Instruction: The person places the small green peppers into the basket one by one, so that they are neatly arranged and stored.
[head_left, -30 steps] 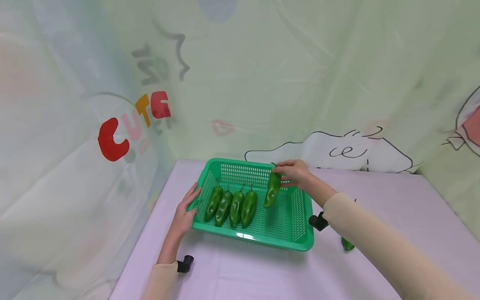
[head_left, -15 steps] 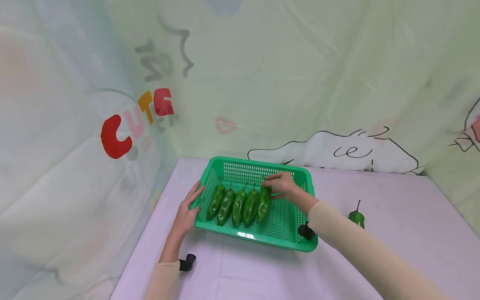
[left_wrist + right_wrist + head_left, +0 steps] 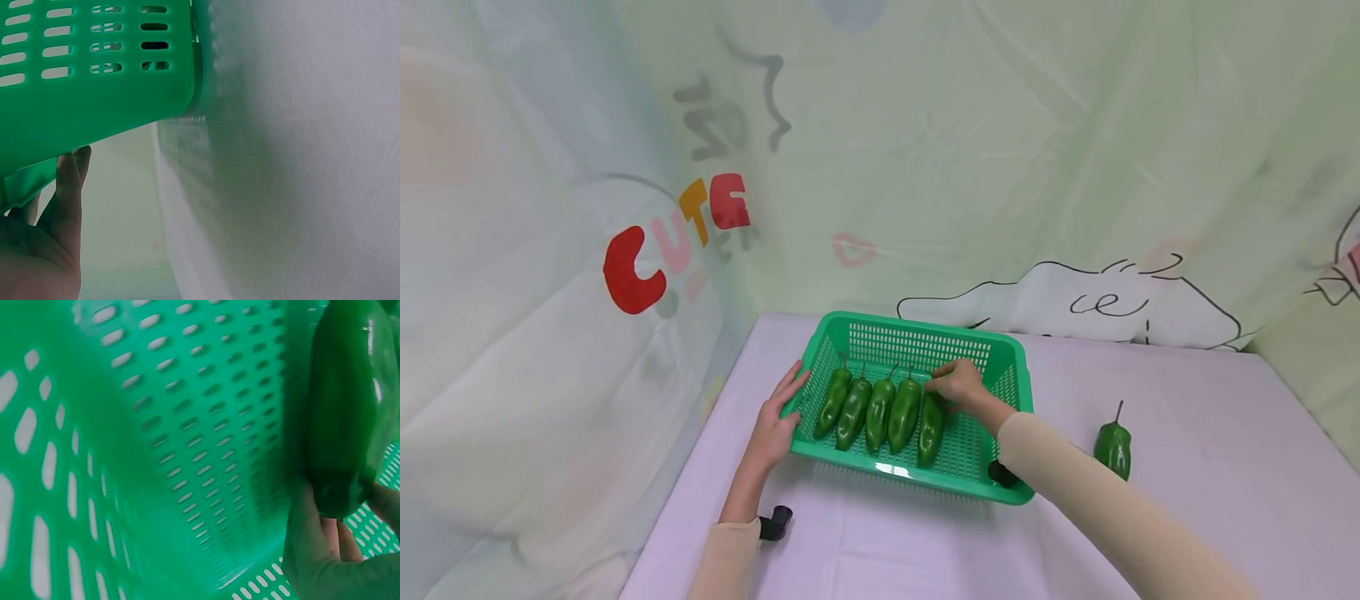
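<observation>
Inside a green plastic basket (image 3: 917,477), my right hand (image 3: 957,385) pinches the stem end of a long green pepper (image 3: 931,429). In the right wrist view, fingers and thumb sit on both sides of this pepper's end. Several more green peppers (image 3: 880,412) lie in a row to its left, stems toward the far wall. My left hand (image 3: 772,425) rests at the basket's left rim with its fingers fairly straight and spread. The left wrist view shows its fingertips touching the rim from outside. Another green pepper (image 3: 1112,450) lies on the table to the right, partly behind my right sleeve.
A pale lilac cloth (image 3: 1195,433) covers the table. Printed curtains (image 3: 985,167) hang close behind the basket and along the left side. A small black wrist camera (image 3: 777,523) is strapped to my left wrist; another is at the right wrist, over the basket's right end.
My right hand has lowered its pepper into the basket and moved left, beside the row. The pepper on the table shows more as my right arm shifts. My left hand stays at the rim.
</observation>
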`<state>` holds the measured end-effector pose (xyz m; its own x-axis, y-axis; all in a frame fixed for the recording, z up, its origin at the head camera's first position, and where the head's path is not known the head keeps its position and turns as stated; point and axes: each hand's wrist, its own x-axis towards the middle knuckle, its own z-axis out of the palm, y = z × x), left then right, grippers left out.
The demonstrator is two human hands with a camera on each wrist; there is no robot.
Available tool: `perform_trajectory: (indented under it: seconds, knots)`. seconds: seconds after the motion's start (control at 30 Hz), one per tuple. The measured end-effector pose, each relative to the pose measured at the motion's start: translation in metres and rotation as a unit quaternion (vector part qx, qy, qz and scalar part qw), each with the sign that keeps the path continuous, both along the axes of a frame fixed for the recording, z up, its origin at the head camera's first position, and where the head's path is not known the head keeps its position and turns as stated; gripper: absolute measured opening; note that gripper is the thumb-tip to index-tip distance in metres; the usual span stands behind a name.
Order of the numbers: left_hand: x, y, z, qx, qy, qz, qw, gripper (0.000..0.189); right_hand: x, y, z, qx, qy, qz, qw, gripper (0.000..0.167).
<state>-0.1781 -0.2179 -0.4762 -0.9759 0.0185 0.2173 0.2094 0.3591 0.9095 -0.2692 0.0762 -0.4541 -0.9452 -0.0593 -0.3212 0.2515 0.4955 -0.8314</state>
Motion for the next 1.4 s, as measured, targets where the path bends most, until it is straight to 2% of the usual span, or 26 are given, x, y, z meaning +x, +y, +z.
perform_trajectory:
  seconds: [0.2,0.33,0.5,0.6,0.67,0.8,0.87,0.9,0.97,1.1,1.13,1.17,1.4]
  knots:
    - [-0.003,0.001,-0.004,-0.007,0.005,-0.001,1.0,0.068,0.003,-0.002,-0.008,0.061,0.045,0.002,0.9971,0.035]
    - [-0.002,0.003,-0.004,-0.009,0.003,-0.003,0.9999,0.069,0.005,-0.004,-0.004,0.072,0.041,-0.013,0.9964,0.019]
    - [-0.002,0.002,-0.005,-0.012,0.005,-0.003,0.9999,0.069,0.009,-0.004,0.011,0.076,0.016,-0.001,0.9969,0.042]
    - [-0.002,0.002,-0.007,-0.011,0.004,-0.002,0.9999,0.069,0.009,-0.002,0.023,0.077,-0.001,0.027,0.9967,0.036]
    - [-0.002,0.001,-0.008,-0.01,0.001,-0.002,0.9999,0.069,0.009,0.0,0.035,0.063,-0.013,0.046,0.9969,0.031]
    - [-0.003,-0.001,-0.008,-0.009,0.0,-0.002,1.0,0.068,0.006,0.003,0.067,0.014,-0.025,0.062,0.9976,0.063]
    - [-0.004,-0.002,-0.008,-0.011,0.001,-0.002,0.9999,0.068,0.004,0.004,0.083,-0.01,-0.022,0.067,0.9975,0.065]
    - [-0.001,-0.002,-0.002,-0.01,-0.003,-0.003,0.9999,0.068,0.004,0.004,0.089,-0.02,-0.02,0.068,0.9973,0.065]
    - [-0.001,-0.003,-0.002,-0.012,-0.005,-0.003,0.9999,0.068,0.004,0.006,0.099,-0.04,-0.018,0.072,0.9964,0.065]
    - [0.0,-0.003,-0.002,-0.001,-0.011,-0.007,0.9999,0.067,0.007,0.012,0.106,-0.062,-0.011,0.074,0.9952,0.064]
    - [-0.002,-0.005,-0.006,-0.002,-0.007,-0.005,1.0,0.067,0.008,0.014,0.107,-0.065,-0.009,0.075,0.9951,0.063]
    - [-0.002,-0.005,-0.006,-0.002,-0.007,-0.005,1.0,0.067,0.009,0.017,0.108,-0.069,-0.007,0.076,0.9947,0.063]
    - [-0.002,-0.004,-0.005,-0.007,-0.003,-0.001,1.0,0.067,0.016,0.042,0.108,-0.062,0.01,0.071,0.9955,0.059]
